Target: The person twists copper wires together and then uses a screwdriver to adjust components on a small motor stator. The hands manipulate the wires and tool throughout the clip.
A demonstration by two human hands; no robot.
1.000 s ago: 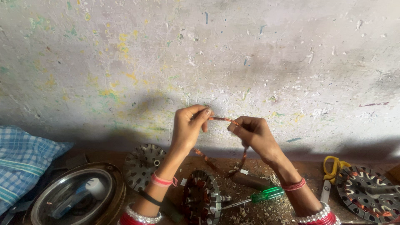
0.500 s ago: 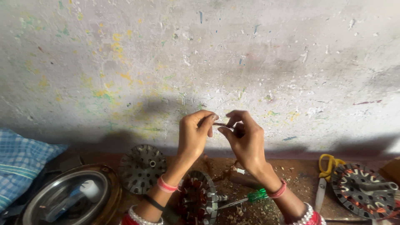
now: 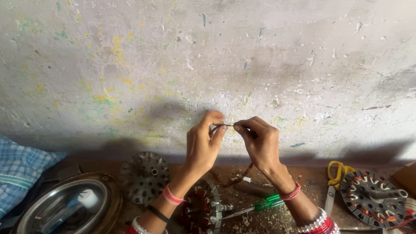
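A rough plastered wall, pale grey with flecks of yellow, green and blue paint, fills most of the view. Below it runs a brown tabletop littered with chips and wire scraps.

At the near left sits a round steel dish with a glossy rim, and beside it a folded blue checked cloth. Right of the dish lies a dull grey slotted metal disc. At the far right a wound stator shows copper coils in its slots, with yellow-handled scissors just beside it. Between the forearms stands another round wound stator core, and a green-handled screwdriver lies near it.

A second ago the hands were a little apart with the strand stretched between them; now they have drawn close together, fingertips nearly meeting, which looks like twisting or pinching work on the wire end rather than pulling.

The left hand is closed in a pinch, thumb against forefinger, on one end of a thin copper-brown wire. The right hand is likewise curled tight, gripping the other end; the wire is held up in front of the wall and a length trails down toward the tabletop.
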